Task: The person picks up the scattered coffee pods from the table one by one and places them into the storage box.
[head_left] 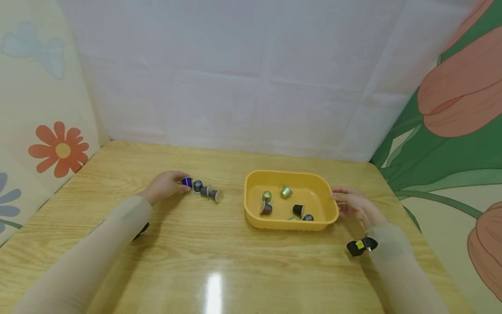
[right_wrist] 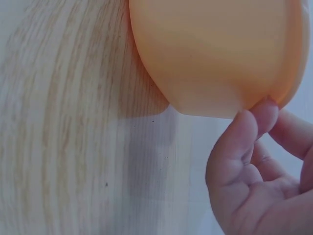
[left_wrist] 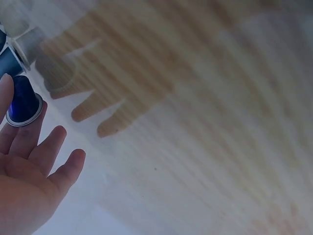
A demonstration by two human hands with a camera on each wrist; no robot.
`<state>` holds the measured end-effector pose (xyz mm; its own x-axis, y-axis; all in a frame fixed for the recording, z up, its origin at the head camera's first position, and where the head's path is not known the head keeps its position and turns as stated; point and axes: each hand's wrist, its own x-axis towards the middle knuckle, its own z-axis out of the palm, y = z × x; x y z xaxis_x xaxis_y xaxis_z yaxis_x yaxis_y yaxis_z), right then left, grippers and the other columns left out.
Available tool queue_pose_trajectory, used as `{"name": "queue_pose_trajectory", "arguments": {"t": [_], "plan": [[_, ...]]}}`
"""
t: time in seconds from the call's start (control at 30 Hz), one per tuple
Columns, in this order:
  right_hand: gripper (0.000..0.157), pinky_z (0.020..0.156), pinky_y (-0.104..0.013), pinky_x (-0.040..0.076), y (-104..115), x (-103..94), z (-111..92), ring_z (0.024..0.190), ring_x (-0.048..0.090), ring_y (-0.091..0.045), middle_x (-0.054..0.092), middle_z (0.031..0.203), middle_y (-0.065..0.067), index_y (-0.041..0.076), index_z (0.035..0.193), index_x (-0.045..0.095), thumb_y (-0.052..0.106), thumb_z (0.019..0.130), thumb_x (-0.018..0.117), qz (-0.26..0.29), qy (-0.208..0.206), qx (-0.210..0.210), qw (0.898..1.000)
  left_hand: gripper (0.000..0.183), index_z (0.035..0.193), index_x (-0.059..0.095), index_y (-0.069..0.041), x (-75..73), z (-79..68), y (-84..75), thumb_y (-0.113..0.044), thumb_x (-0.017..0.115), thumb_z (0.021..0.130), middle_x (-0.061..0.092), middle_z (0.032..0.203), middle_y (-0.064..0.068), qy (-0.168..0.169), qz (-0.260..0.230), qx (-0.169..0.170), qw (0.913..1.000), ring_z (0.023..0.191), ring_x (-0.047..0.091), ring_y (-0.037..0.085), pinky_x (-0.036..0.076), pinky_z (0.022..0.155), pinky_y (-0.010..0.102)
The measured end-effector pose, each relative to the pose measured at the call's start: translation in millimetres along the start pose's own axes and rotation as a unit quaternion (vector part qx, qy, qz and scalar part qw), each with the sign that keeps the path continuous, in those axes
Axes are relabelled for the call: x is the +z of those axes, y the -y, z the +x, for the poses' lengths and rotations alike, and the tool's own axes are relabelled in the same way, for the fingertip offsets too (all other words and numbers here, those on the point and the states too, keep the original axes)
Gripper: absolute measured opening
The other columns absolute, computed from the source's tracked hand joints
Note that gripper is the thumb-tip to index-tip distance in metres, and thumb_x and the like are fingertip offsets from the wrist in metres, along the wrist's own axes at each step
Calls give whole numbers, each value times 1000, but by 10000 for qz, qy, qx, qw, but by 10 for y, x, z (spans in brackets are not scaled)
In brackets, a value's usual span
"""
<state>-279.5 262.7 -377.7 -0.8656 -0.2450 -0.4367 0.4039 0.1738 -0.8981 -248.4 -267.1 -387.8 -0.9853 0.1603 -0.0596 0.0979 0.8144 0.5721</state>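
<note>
My left hand (head_left: pixel 166 187) pinches a shiny blue coffee capsule (head_left: pixel 186 181) between thumb and fingers. In the left wrist view this blue capsule (left_wrist: pixel 23 103) has its silver rim toward the palm, while the other fingers spread loosely. Just right of it, three dark capsules (head_left: pixel 205 191) lie in a slanting row on the table. My right hand (head_left: pixel 354 205) grips the right end of a yellow plastic basin (head_left: pixel 290 225), fingertips at its rim. Inside are several green capsules (head_left: pixel 286 192) and dark capsules (head_left: pixel 298 210). The right wrist view shows curled fingers (right_wrist: pixel 244 129) against the basin's edge.
The wood-grain table (head_left: pixel 219 257) carries a bright light reflection near the front. Behind it hangs a creased white cloth (head_left: pixel 251 87). Flower-patterned panels (head_left: pixel 451 183) stand at both sides.
</note>
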Motion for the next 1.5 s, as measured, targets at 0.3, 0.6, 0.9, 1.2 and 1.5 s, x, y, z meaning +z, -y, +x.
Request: {"name": "queue_pose_trajectory", "arguments": {"t": [0.3,0.6,0.9,1.2,1.5], "plan": [[24,65,-29,57,12,10,-25,74,63,-14,63,85,-1,4,123,53,10,100,53,124,81,-37,9999,51,134,52,7,-51,-94,-35,-21,66,94,50,133,33,-40,18,-70,10000,121,45,51,36,100,63],[48,67,-29,57,22,22,-38,74,63,-14,64,87,-1,-5,142,35,13,100,53,32,-39,67,10000,59,139,47,4,-133,-213,-111,-29,66,95,42,141,33,-73,-289,-271,9992,128,36,53,31,103,65],[55,69,-30,58,28,22,-43,77,63,-14,63,90,0,-5,146,29,15,101,52,-90,-31,84,9999,58,138,47,6,-171,-312,-173,-28,65,95,44,139,32,-48,-303,-246,9992,128,37,52,33,103,64],[48,70,-30,57,22,3,-20,79,63,-14,63,90,0,-5,142,35,14,101,52,-51,36,35,10000,58,138,49,6,-161,-409,-273,-29,66,95,47,137,32,-111,-279,-135,9995,128,39,51,32,103,64],[48,70,-30,57,23,0,-23,79,63,-14,63,90,0,-3,142,36,15,101,53,-144,10,72,9999,57,137,50,6,-139,-485,-350,-29,66,94,49,136,31,-125,-292,-57,9995,127,39,52,33,103,64]]}}
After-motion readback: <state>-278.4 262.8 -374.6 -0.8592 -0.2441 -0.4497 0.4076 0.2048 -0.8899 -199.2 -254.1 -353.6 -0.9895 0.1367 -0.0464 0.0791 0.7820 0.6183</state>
